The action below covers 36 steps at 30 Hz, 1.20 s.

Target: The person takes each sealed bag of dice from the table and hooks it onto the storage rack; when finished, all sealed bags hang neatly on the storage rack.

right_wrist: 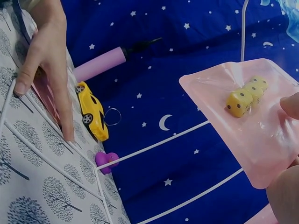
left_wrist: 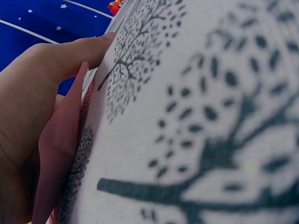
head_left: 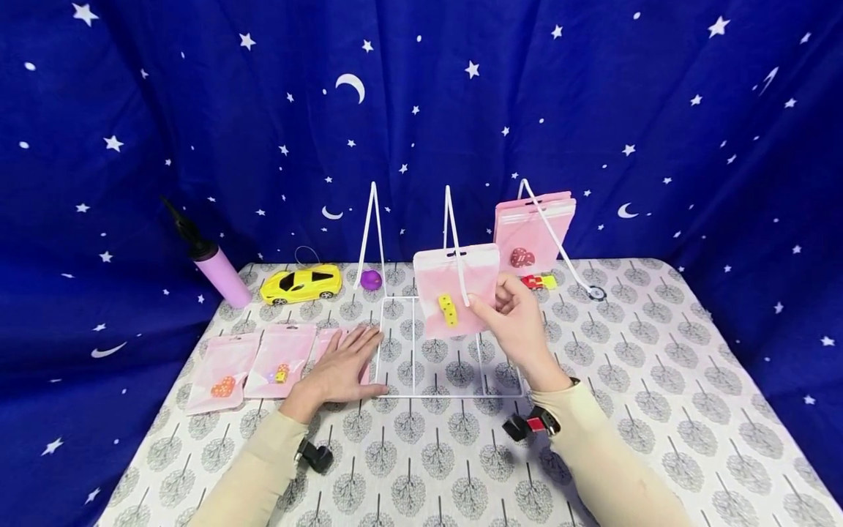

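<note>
The right hand [head_left: 520, 322] pinches the lower right corner of a pink pouch [head_left: 454, 289] between thumb and curled fingers [right_wrist: 292, 105]. The pouch is held upright above the table [head_left: 658, 366], against the middle prong of a white wire rack [head_left: 454, 344]. Three yellow dice [head_left: 448, 310] sit in a row inside the pouch — the right wrist view shows them plainly through the clear film [right_wrist: 246, 95].

The left hand [head_left: 342, 366] lies flat, palm down, fingers straight and slightly spread. It rests on a third pink pouch [left_wrist: 60, 140] lying on the table, with fingertips at the left edge of the rack base. The left wrist view shows the thumb [left_wrist: 70, 56] pressed against the tablecloth edge, with the pouch beneath the palm.

To the left of that hand, two more flat pouches lie side by side: one with orange dice [head_left: 222, 386], one with a yellow die [head_left: 281, 373].

At the rear right prong, a stack of filled pouches [head_left: 533, 230] leans upright, red dice visible inside. Nearby items — a small red-and-yellow toy [head_left: 538, 281], a purple ball [head_left: 371, 279], a yellow toy car [head_left: 301, 284], a pink hand pump [head_left: 217, 267].
</note>
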{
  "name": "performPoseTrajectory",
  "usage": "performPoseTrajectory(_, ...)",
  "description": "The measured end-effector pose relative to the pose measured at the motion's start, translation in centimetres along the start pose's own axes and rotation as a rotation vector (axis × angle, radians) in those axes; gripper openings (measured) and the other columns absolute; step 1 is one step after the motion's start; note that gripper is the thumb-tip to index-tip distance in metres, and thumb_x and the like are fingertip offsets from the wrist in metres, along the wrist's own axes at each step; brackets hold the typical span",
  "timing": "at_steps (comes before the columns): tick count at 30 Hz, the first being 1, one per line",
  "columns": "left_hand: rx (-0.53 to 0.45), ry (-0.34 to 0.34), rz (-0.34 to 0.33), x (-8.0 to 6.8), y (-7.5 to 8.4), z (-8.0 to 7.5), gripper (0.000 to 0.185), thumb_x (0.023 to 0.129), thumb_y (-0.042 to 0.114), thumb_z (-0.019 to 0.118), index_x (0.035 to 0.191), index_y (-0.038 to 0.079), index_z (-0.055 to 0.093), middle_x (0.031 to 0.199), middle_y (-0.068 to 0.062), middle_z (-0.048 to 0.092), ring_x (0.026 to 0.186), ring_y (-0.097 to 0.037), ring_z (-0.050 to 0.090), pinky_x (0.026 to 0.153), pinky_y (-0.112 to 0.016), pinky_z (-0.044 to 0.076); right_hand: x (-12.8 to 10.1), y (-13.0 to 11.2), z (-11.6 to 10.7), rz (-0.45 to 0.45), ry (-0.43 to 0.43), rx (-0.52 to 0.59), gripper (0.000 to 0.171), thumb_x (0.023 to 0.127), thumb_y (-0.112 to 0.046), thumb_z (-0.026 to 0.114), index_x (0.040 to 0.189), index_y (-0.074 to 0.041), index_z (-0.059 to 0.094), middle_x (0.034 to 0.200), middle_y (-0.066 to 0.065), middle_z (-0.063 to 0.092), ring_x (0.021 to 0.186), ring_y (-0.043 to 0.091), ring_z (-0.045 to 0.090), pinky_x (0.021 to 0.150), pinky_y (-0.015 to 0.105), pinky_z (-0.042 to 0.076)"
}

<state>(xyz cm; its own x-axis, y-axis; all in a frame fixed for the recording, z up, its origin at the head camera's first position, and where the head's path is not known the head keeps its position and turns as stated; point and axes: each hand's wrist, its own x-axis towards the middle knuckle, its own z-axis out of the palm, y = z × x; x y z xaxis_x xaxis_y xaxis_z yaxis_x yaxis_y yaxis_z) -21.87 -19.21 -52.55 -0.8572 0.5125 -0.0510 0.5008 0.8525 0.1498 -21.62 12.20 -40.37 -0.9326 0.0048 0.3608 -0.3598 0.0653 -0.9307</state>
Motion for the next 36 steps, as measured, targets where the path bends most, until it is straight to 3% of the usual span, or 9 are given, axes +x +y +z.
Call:
performPoseTrajectory(3,-0.007,-0.006,-0.004,0.0,0.1,-0.1,0.106,0.079,0.083,0.045,0.158,0.019,0.014,0.165,-0.002,0.011,0.151,-0.027,0.01,0.12,-0.059,0.008,0.7,0.1,0.1,-0.018,0.015,-0.021,0.023,0.083,0.0,0.073,0.087,0.004,0.052,0.065,-0.003,0.037,0.055,0.003,0.034,0.045,0.015,0.032)
performPoseTrajectory(8,-0.024,-0.006,-0.003,0.0,0.2,-0.1,0.106,0.079,0.081,0.048,0.157,0.018,0.015,0.165,-0.002,0.011,0.151,-0.028,0.01,0.12,-0.06,0.007,1.6,0.3,0.3,-0.035,0.006,0.001,0.023,0.084,0.0,0.073,0.087,0.006,0.05,0.063,-0.004,0.038,0.054,0.003,0.034,0.045,0.015,0.031)
performPoseTrajectory(14,0.001,-0.007,0.0,0.0,0.2,0.0,0.106,0.079,0.083,0.045,0.158,0.018,0.014,0.164,-0.002,0.011,0.151,-0.027,0.011,0.12,-0.06,0.008,2.9,1.1,0.5,0.004,0.004,0.06,0.018,0.084,0.0,0.071,0.091,0.0,0.055,0.071,-0.009,0.061,0.057,0.003,0.048,0.051,0.016,0.046)
performPoseTrajectory(19,0.008,-0.008,0.006,0.0,0.1,0.0,0.106,0.079,0.082,0.045,0.158,0.018,0.015,0.164,-0.003,0.012,0.151,-0.028,0.011,0.12,-0.06,0.008,4.0,1.6,0.8,0.049,0.01,0.08,0.018,0.084,-0.001,0.07,0.088,-0.006,0.053,0.077,-0.006,0.066,0.061,0.005,0.054,0.058,0.019,0.053)
performPoseTrajectory(26,0.004,-0.006,0.004,0.1,0.0,0.0,0.106,0.079,0.082,0.047,0.157,0.018,0.015,0.164,-0.003,0.012,0.151,-0.028,0.012,0.12,-0.06,0.008,5.6,2.3,1.4,0.005,0.044,0.082,0.027,0.083,0.004,0.069,0.078,-0.003,0.043,0.062,-0.006,0.041,0.055,0.003,0.038,0.05,0.015,0.039)
performPoseTrajectory(36,-0.008,0.004,0.0,0.0,0.1,-0.2,0.106,0.079,0.08,0.049,0.157,0.018,0.016,0.164,-0.003,0.013,0.151,-0.028,0.012,0.12,-0.06,0.008,7.7,2.6,1.7,0.03,0.057,0.065,0.026,0.082,0.005,0.067,0.079,-0.006,0.044,0.061,-0.006,0.037,0.053,0.003,0.034,0.049,0.016,0.038)
